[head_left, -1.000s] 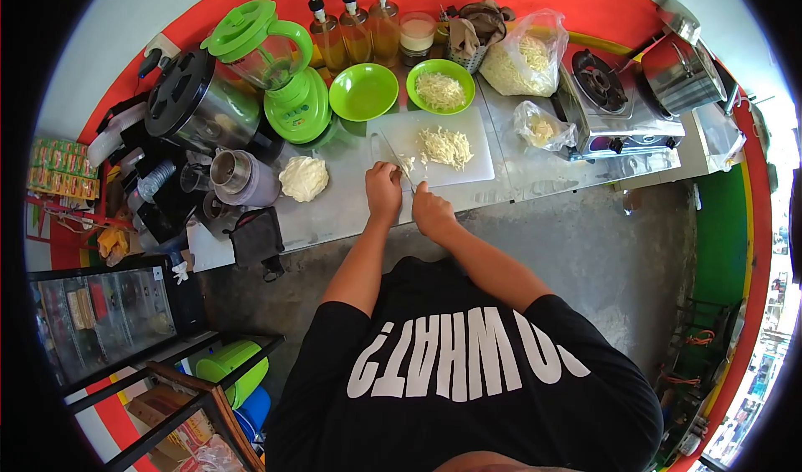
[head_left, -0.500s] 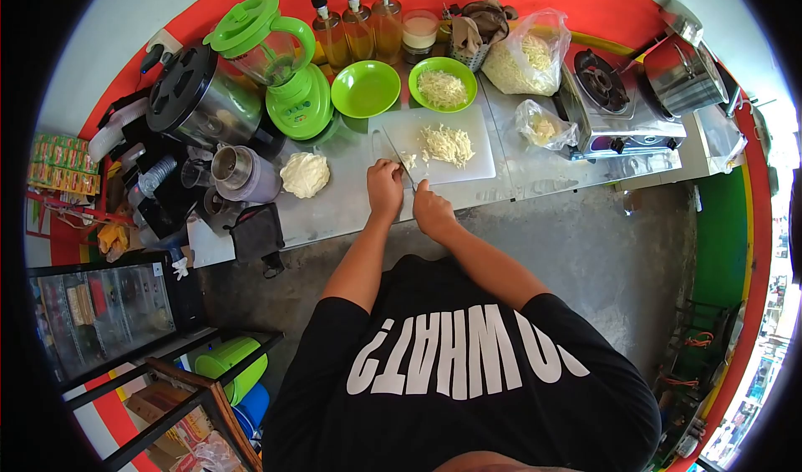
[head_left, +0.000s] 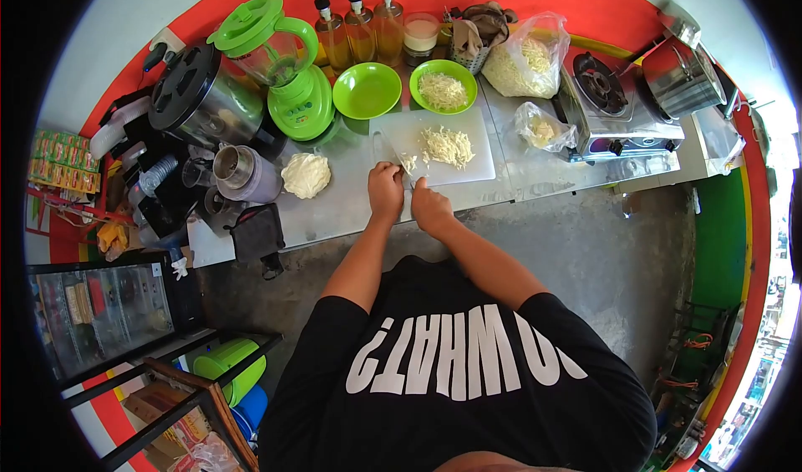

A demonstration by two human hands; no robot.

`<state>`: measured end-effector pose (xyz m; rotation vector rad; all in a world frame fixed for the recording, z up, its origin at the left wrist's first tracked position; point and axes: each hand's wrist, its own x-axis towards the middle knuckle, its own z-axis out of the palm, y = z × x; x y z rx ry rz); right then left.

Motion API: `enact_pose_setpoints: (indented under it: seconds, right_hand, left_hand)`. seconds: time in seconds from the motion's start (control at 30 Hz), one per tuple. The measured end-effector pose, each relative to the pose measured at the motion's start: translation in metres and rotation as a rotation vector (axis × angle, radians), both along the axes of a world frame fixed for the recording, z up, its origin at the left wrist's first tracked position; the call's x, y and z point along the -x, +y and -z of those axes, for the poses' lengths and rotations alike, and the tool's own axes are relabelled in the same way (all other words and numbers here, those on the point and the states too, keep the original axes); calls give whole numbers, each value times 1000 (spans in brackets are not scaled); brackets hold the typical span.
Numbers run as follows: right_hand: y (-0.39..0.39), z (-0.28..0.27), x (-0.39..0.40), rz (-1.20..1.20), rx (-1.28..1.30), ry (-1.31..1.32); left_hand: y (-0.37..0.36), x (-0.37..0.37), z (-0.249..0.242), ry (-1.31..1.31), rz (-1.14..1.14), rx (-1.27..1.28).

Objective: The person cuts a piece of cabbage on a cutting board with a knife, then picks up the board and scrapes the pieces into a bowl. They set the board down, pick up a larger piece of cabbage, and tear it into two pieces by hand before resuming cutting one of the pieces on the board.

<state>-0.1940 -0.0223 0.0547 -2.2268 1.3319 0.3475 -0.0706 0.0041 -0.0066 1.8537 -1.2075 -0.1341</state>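
Both hands work at the near edge of a white cutting board on a grey counter. The left hand is curled down over a small pale piece of food at the board's near left corner, pressing it in place. The right hand is closed in a fist around the handle of a knife, whose blade runs up and to the left across the board beside the left hand's fingers. A heap of shredded white strips lies in the middle of the board, just beyond the hands. Behind the board stand an empty green bowl and a second green bowl filled with the same shreds. A pale round lump sits on the counter left of the board, near a green blender. To the right are two clear bags of shreds and a gas stove
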Motion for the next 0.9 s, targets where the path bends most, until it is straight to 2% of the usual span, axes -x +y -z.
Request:
enact_pose_setpoints:
  seconds: [0.2, 0.37, 0.43, 0.7, 0.77, 0.9]
  right_hand:
    - [-4, -10, 0, -84, -2, 10]
    - [5, 1, -3, 26, -17, -3]
    - [-3, 0, -5, 10, -26, -11]
    - [2, -8, 1, -6, -59, 7]
    - [4, 9, 1, 19, 13, 4]
    - [-12, 4, -5, -48, 41, -31]
  left_hand:
    - [2, -3, 0, 19, 39, 1]
    - [-2, -5, 6, 54, 1, -5]
    - [-1, -5, 2, 167, 2, -72]
    - [-1, -6, 2, 73, 10, -35]
    - [0, -6, 1, 54, 21, -14]
    - [-1, -6, 4, 25, 44, -37]
